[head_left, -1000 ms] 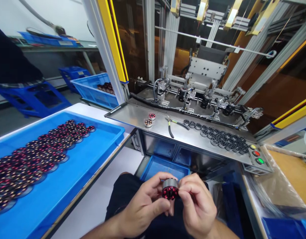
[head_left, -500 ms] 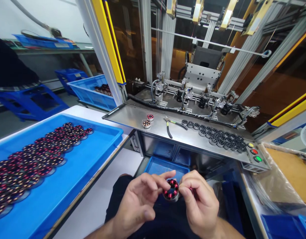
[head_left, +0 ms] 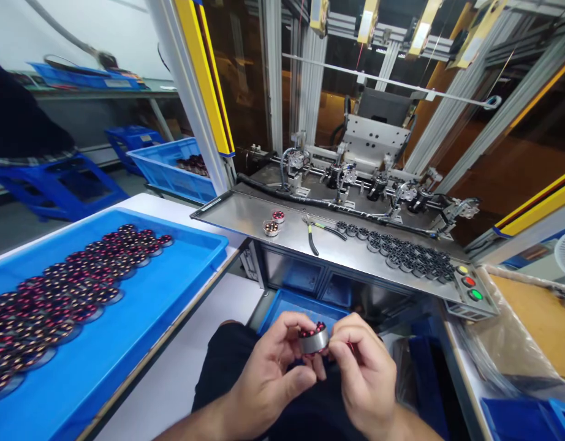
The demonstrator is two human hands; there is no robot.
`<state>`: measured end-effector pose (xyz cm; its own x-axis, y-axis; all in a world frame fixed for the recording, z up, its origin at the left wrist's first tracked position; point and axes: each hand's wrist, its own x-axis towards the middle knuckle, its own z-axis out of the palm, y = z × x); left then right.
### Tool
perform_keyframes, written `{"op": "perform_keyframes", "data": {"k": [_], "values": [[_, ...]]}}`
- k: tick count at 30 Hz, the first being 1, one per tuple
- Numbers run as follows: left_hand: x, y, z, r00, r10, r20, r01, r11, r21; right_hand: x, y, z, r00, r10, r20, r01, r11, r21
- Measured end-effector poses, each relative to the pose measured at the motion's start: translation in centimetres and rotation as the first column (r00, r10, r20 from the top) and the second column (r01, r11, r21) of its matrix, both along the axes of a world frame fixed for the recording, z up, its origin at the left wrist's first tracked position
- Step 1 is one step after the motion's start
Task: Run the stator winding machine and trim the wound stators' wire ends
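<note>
A motor stator (head_left: 314,340) with red copper windings and a bare metal outer ring is held over my lap, tilted so that its side faces me. My left hand (head_left: 279,366) grips it from the left, with fingers behind and below the ring. My right hand (head_left: 366,367) is closed in a pinch at the stator's right edge, where a bit of red wire (head_left: 350,347) shows by the fingers. Two wound stators, one red (head_left: 278,216) and one copper-coloured (head_left: 271,228), stand on the metal bench beside green-and-black cutting pliers (head_left: 312,233).
Rows of black unwound stators (head_left: 402,251) cover the bench's right side, near a button box (head_left: 469,282). Behind stands a winding machine (head_left: 374,147). At left, a blue tray (head_left: 172,288) holds many wound stators. A person (head_left: 20,116) sits at the far left.
The stator has been tipped from showing its windings face-up to showing its metal side. My left fingers have closed around it; my right hand keeps its pinch.
</note>
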<state>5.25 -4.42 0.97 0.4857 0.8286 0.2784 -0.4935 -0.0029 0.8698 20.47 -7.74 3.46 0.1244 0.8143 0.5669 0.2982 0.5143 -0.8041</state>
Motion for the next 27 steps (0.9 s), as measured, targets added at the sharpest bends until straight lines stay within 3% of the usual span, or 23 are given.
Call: {"op": "perform_keyframes", "data": {"k": [2,5,7,13,17,27], "values": [[-0.1,0.1,-0.2,0.982,0.18,-0.05,-0.164,0.957,0.24,-0.4,-0.1,-0.6,0.991,0.035,-0.127,-0.044,0.996,-0.072],[-0.3,0.4,-0.4,0.924,0.379,-0.054,-0.293,0.789,0.54,-0.8,0.0,-1.6,0.939,0.071,-0.336,-0.146,0.968,-0.203],[-0.5,0.5,-0.4,0.891,0.45,-0.068,-0.311,0.712,0.63,-0.8,0.1,-2.1,0.877,0.086,-0.472,-0.239,0.932,-0.273],[-0.8,1.0,0.6,0.803,0.585,-0.113,-0.309,0.57,0.761,-1.1,0.5,-2.8,0.73,0.035,-0.683,-0.412,0.819,-0.399],[-0.7,1.3,1.0,0.785,0.612,-0.1,-0.333,0.552,0.764,-1.2,0.5,-3.0,0.689,-0.02,-0.724,-0.442,0.78,-0.442],[-0.8,1.5,0.2,0.804,0.588,-0.085,-0.293,0.517,0.805,-1.1,0.4,-2.6,0.717,0.012,-0.697,-0.418,0.808,-0.416]]}}
